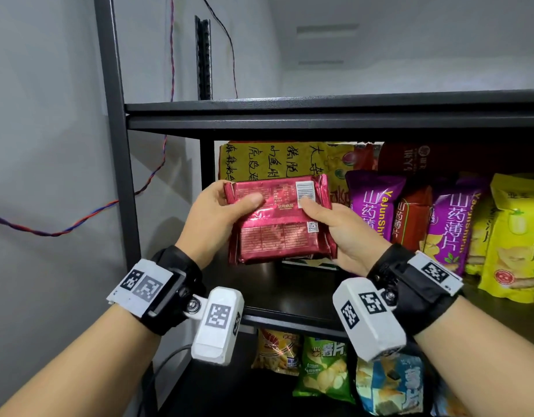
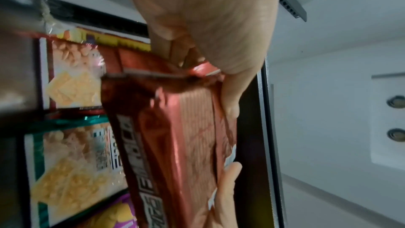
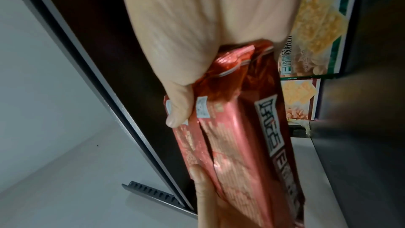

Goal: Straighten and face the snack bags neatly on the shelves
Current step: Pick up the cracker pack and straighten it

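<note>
Both hands grip 1 red pack (image 1: 279, 221), left hand (image 1: 211, 218) and right hand (image 1: 344, 236), barcode side out. Facing step underway: next, probably flip it, front forward, onto the shelf (image 1: 290, 299).

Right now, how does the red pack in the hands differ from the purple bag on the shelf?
The red pack is held off the shelf; the purple bag stands on it. The red pack shows its barcode back; the purple bag faces front. The red pack lies sideways; the purple bag stands upright.
</note>
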The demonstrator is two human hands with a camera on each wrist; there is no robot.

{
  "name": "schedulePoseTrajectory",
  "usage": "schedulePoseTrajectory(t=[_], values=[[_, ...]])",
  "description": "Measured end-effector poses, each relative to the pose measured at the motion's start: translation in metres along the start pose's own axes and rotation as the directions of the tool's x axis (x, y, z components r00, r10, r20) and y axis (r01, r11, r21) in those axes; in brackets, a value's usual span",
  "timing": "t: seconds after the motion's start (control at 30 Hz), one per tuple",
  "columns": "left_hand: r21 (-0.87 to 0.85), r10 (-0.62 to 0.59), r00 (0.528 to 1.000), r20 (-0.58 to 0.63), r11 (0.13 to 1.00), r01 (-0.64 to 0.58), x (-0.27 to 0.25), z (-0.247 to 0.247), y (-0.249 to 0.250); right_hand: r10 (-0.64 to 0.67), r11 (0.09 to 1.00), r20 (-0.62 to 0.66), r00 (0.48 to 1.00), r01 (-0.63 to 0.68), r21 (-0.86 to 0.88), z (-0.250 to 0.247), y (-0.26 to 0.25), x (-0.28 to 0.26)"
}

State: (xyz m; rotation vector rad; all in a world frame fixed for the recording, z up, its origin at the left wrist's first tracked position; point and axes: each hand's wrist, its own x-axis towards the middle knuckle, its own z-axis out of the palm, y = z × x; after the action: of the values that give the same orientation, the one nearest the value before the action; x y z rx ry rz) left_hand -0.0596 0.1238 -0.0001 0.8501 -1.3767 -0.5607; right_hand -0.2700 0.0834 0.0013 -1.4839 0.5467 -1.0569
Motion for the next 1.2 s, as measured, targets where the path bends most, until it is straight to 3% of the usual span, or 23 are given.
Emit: schedulePoseTrajectory(t=[0.07,0.13,0.2,0.3,0.43,0.5,0.6,0.67,0.8,0.87,0.97,1.07,1.13,1.2], values=[[0.064,0.025,1.000,0.009,0.998,-0.026,0.000,-0.003,0.004,-0.024,1.000,-0.003,1.000,0.024,0.013,0.000,0.001,0.002],[0.099,0.130,0.991,-0.035,0.987,-0.126,-0.002,-0.004,0.007,-0.005,0.999,0.034,0.999,0.004,0.032,-0.002,0.002,0.005],[0.164,0.300,0.953,-0.047,0.943,-0.289,-0.005,-0.003,0.009,0.144,0.980,0.118,0.982,-0.159,0.123,-0.009,0.004,0.012],[0.175,0.476,0.880,0.003,0.866,-0.469,-0.015,0.003,0.008,0.315,0.861,0.217,0.924,-0.374,0.344,-0.013,0.001,0.017],[0.316,0.600,0.787,0.143,0.726,-0.611,-0.021,0.011,-0.001,0.215,0.842,0.191,0.958,-0.281,0.460,-0.009,-0.003,0.015],[0.428,0.575,0.793,0.202,0.676,-0.599,-0.019,0.009,-0.007,0.211,0.856,0.143,0.967,-0.253,0.451,-0.011,-0.003,0.018],[0.561,0.404,0.885,0.232,0.688,-0.461,-0.017,-0.003,-0.017,0.193,0.865,0.036,0.981,-0.187,0.466,-0.014,-0.002,0.020],[0.612,0.324,0.920,0.221,0.688,-0.390,-0.017,-0.009,-0.024,0.153,0.890,-0.012,0.988,-0.133,0.435,-0.017,-0.001,0.021],[0.348,0.204,0.967,0.154,0.905,-0.247,-0.018,-0.002,-0.027,0.113,0.914,0.011,0.994,-0.108,0.390,-0.012,0.000,0.017],[0.243,0.161,0.978,0.134,0.951,-0.190,-0.018,0.004,-0.023,0.101,0.930,0.001,0.995,-0.094,0.355,-0.007,0.001,0.014],[0.254,0.160,0.982,0.101,0.950,-0.181,-0.016,0.010,-0.014,0.029,0.984,-0.146,0.989,-0.002,0.180,0.002,0.000,0.012],[0.364,0.220,0.975,0.028,0.906,-0.215,-0.014,0.014,-0.007,-0.169,0.978,-0.238,0.956,0.134,-0.157,0.011,-0.004,0.010],[0.326,0.192,0.978,0.077,0.923,-0.206,-0.017,0.024,0.001,-0.263,0.925,-0.224,0.938,0.180,-0.334,0.014,-0.005,0.008],[0.151,0.108,0.976,0.188,0.979,-0.137,-0.023,0.037,0.007,-0.294,0.875,-0.095,0.951,0.228,-0.427,0.020,-0.001,0.007]])
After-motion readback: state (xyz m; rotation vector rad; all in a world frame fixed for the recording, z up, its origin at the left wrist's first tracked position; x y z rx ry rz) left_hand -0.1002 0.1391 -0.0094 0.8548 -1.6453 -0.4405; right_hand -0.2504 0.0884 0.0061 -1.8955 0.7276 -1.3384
